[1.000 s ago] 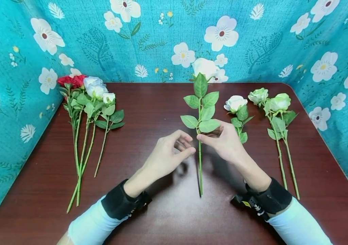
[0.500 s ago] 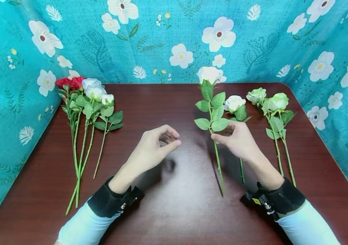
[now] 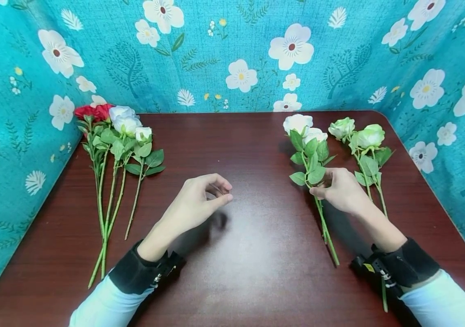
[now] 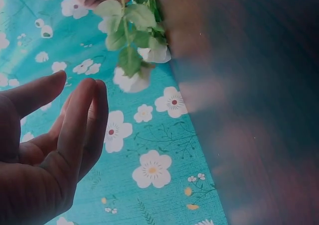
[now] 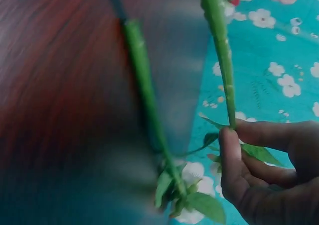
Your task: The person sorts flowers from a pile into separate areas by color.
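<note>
My right hand (image 3: pixel 338 188) pinches the green stem of a white rose (image 3: pixel 297 123) between thumb and fingertips, just below its leaves. In the right wrist view the pinched stem (image 5: pixel 224 70) slants up from the fingertips. A second white rose (image 3: pixel 315 135) lies on the table directly behind the held one, and the two overlap in the head view. My left hand (image 3: pixel 193 200) hovers over the middle of the table, its fingers loosely bent and nothing between them. In the left wrist view its thumb and fingertips stand apart.
Two pale green roses (image 3: pixel 370 136) lie at the right, partly behind my right forearm. On the left side lie red roses (image 3: pixel 102 111), a pale blue-white rose (image 3: pixel 125 119) and a short white one (image 3: pixel 143 133). A turquoise floral cloth (image 3: pixel 216 54) borders the dark wooden table (image 3: pixel 236 272).
My right hand has carried the white rose rightward and lower, from the table's middle to beside the other white rose. My left hand has drawn away to the left from that stem.
</note>
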A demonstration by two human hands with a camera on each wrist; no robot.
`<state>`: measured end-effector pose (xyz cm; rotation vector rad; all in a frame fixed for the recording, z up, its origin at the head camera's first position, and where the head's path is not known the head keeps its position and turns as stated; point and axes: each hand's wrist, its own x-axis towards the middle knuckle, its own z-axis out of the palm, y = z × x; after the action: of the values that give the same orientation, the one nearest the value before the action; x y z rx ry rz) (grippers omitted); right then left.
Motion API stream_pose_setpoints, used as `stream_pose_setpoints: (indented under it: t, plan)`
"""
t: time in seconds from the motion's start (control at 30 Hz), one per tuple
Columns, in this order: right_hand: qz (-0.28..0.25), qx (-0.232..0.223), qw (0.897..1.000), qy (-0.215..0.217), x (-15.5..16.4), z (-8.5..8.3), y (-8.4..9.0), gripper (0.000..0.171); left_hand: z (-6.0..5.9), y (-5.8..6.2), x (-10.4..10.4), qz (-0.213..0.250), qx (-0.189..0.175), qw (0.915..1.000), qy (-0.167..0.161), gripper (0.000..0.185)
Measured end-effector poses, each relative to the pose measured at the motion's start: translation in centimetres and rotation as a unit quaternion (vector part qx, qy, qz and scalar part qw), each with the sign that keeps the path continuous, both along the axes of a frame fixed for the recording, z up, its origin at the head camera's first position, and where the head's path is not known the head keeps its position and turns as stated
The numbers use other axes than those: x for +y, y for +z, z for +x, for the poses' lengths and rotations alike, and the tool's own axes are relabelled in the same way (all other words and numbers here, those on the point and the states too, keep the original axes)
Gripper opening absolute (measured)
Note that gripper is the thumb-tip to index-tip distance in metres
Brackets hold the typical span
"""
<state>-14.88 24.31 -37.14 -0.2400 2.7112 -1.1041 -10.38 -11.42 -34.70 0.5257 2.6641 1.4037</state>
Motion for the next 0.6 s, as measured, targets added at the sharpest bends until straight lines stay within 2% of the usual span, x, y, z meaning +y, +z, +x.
stream_pose_setpoints:
  t: [0.17,0.4,0.5,0.6]
  plan:
    - [0.056,-0.004,0.998,0.014,0.4,-0.4,-1.1,0.013,0.1,-0.2,0.0,-0.002,-0.002,1.0000,-0.005,0.011]
    - [0.104,-0.012,0.994,0.034,-0.1,-0.7,-1.6,0.064,0.1,-0.4,0.1,-0.006,0.001,0.9999,-0.012,0.011]
    - [0.112,-0.006,0.993,0.032,-0.3,-0.6,-1.6,0.057,0.1,-0.3,0.0,-0.009,0.000,0.9999,-0.013,0.012]
    - [0.124,0.018,0.992,0.032,-0.5,-0.4,-1.6,0.044,0.1,-0.1,-0.1,-0.011,0.001,0.9998,-0.014,0.013]
